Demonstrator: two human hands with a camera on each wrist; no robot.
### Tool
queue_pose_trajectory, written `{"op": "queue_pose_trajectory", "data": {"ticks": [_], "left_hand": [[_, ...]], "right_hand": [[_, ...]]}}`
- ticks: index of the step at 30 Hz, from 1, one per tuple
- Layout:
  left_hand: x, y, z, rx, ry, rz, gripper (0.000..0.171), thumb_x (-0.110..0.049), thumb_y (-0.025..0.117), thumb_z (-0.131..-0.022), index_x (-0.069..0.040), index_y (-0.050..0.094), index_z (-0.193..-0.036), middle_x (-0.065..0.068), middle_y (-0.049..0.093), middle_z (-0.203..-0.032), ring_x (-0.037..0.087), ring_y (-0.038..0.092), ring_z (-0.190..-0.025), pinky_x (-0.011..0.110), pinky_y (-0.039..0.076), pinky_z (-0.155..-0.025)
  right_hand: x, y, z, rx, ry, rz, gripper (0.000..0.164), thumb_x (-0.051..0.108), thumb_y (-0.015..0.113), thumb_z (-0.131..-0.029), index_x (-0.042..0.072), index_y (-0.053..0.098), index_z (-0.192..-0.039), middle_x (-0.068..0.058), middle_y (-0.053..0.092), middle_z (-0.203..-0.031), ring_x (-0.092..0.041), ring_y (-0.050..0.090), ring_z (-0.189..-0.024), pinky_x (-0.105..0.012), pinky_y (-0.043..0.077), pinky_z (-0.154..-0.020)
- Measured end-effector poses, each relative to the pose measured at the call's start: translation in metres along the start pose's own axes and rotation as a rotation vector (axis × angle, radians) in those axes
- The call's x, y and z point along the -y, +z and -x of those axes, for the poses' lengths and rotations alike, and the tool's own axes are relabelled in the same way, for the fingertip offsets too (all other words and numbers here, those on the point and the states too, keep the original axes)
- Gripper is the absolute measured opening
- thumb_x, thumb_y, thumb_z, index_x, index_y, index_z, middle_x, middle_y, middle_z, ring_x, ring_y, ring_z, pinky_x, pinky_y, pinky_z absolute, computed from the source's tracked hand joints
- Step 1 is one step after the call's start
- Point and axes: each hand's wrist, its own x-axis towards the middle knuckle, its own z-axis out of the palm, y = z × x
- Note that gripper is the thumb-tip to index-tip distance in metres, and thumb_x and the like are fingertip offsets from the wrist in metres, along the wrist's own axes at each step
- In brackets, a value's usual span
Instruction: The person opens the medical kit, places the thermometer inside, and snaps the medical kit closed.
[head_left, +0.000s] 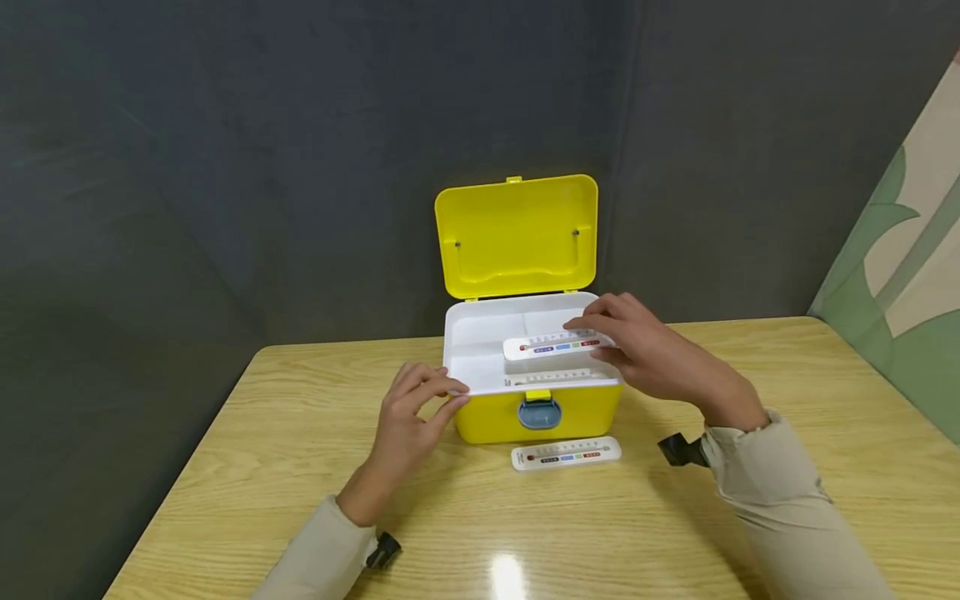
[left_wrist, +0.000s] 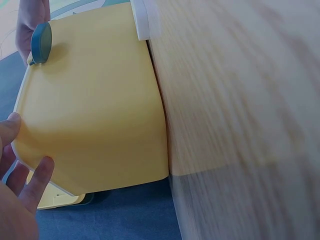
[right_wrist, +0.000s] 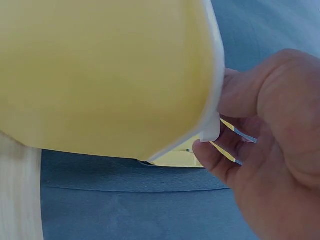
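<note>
A yellow storage box (head_left: 480,425) with a white inner tray (head_left: 476,333) stands on the table, its lid (head_left: 517,233) raised. My left hand (head_left: 412,417) grips the tray's front left corner by the rim, thumb on the front side. Over the right part of the tray, my right hand (head_left: 656,354) holds a white strip thermometer (head_left: 536,348) by its right end, thumb below and fingers above. A second thermometer (head_left: 543,378) lies inside the tray along the front wall. Another thermometer (head_left: 566,454) rests on the table just before the box. In the right wrist view, the box wall hides most of the held thermometer (right_wrist: 211,131).
A blue-grey latch (head_left: 540,414) hangs on the box front. The wooden table (head_left: 300,467) runs back to a dark curtain (head_left: 300,167) close behind the lid. A patterned wall panel (head_left: 907,275) borders the right side. Black straps (head_left: 682,450) hang from the sleeves.
</note>
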Motion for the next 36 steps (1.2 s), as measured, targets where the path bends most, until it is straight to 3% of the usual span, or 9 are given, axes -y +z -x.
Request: {"op": "queue_pose_trajectory", "data": {"ticks": [16, 36], "left_hand": [[-0.0017, 0.0004, 0.0014, 0.005, -0.01, -0.023, 0.014, -0.006, 0.083, -0.078, -0.013, 0.076, -0.088, -0.001, 0.061, -0.085, 0.019, 0.059, -0.095, 0.025, 0.053, -0.097], [-0.0015, 0.0016, -0.0003, 0.013, -0.017, -0.014, 0.011, -0.008, 0.083, -0.079, -0.013, 0.077, -0.087, -0.001, 0.062, -0.086, 0.02, 0.061, -0.098, 0.027, 0.054, -0.098]], "right_hand": [[0.0028, 0.0087, 0.0001, 0.036, 0.024, 0.07, 0.039, 0.002, 0.07, -0.09, 0.009, 0.066, -0.128, -0.007, 0.061, -0.119, -0.022, 0.047, -0.103, -0.037, 0.045, -0.084], [0.0059, 0.0085, 0.0008, 0.08, 0.083, 0.042, 0.043, 0.005, 0.075, -0.087, 0.01, 0.067, -0.128, -0.008, 0.065, -0.119, -0.022, 0.051, -0.101, -0.035, 0.046, -0.083]]}}
